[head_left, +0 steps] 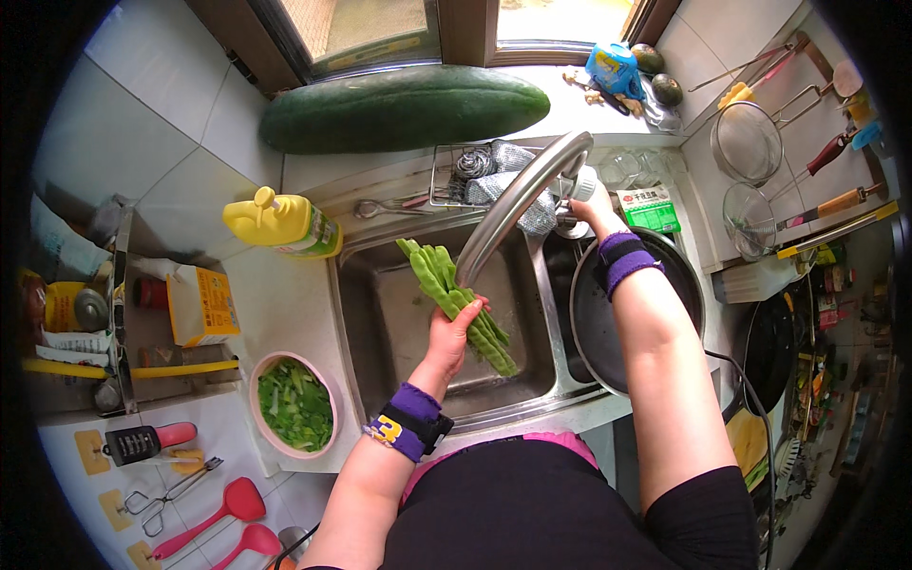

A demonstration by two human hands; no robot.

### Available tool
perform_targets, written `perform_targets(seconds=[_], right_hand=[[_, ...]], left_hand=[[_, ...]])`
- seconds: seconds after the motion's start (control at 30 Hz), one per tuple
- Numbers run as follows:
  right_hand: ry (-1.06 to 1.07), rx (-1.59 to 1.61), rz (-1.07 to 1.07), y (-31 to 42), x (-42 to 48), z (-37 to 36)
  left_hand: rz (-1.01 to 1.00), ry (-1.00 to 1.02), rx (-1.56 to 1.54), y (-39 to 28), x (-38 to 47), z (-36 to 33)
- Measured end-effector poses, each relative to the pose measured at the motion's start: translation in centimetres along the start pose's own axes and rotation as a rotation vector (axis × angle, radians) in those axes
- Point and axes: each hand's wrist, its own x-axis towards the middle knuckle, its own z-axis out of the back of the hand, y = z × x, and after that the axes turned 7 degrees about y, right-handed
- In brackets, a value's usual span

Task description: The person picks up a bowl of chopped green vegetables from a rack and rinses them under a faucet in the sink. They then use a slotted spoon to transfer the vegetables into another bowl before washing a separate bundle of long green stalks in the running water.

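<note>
My left hand (454,331) is closed around a bunch of flat green bean pods (442,281), held over the left basin of the steel sink (377,370). Right under the end of the curved steel faucet (516,206) are the pods and that hand. Behind the faucet, at its base, my right hand (588,206) is at the handle area; its fingers are mostly hidden, so its hold cannot be told. A pink-rimmed bowl of chopped greens (296,404) stands on the counter left of the sink.
A large dark frying pan (634,313) covers much of the right basin. A yellow detergent jug (285,224) stands left of the sink. Behind it lies a long winter melon (406,109). A wire rack with scrubbers and cloths (474,167) sits behind the basin.
</note>
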Motion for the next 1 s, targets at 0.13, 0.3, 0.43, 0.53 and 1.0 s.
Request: perform_targets(seconds=[0.13, 0.3, 0.43, 0.53, 1.0], right_hand=[[-0.06, -0.154, 0.064, -1.3, 0.4, -0.5], [-0.111, 0.078, -0.057, -2.1, 0.3, -0.6], [-0.142, 0.058, -0.009, -2.2, 0.5, -0.8], [0.0, 0.21, -0.145, -1.8, 0.4, -0.5], [0.176, -0.017, -0.019, 7.0, -7.3, 2.9]], left_hand=[[0.019, -0.003, 0.02, 0.5, 0.2, -0.3], [0.014, -0.004, 0.047, 0.4, -0.1, -1.2], [-0.004, 0.008, 0.067, 0.8, -0.3, -1.2], [-0.012, 0.018, 0.087, 1.0, -0.5, -1.0], [0.029, -0.071, 0.067, 1.4, -0.3, -1.0]])
